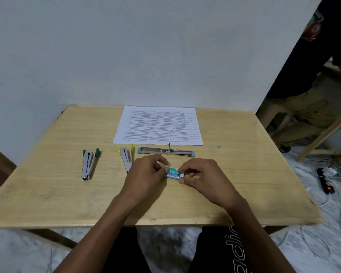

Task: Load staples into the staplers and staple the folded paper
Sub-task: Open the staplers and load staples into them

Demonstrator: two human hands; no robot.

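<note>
Both hands pinching staple box over table.
Left hand (pixel 146 174) and right hand (pixel 203 178) are gripping small green staple box (pixel 172 172) at opposite ends, just in front of the blue stapler (pixel 165 151); printed paper (pixel 158 125) lying behind.

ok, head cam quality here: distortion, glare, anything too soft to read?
Head view: wide-angle warp, the table splays at its sides and the wall edge at right leans; head view: soft even light, faint shadows under the left hand and right hand, no harsh glare on the blue stapler; head view: print on the paper and the staple box label too soft to read.
</note>
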